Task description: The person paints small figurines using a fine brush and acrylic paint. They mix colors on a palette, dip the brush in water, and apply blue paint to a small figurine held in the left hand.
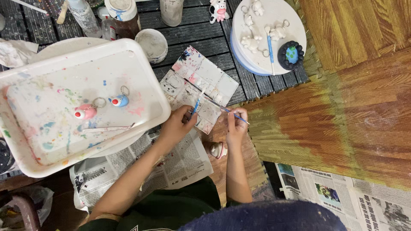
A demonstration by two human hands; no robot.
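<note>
Palette [201, 87]: it lies on the dark mat beside the white tray's [141, 55] right edge. Your left hand [177, 125] pinches a blue brush [195, 105] over its near edge; your right hand [236, 124] grips a thin brush [231, 112] beside it.

A paint-spattered white tray [25, 128] is seen at nine o'clock, pink [85, 111] and blue [120, 101] keyring figures laid on it. A round white board [291, 25] is parked at one o'clock.

Left hand [177, 124], right hand [236, 122] hold brushes over palette [201, 85].
</note>
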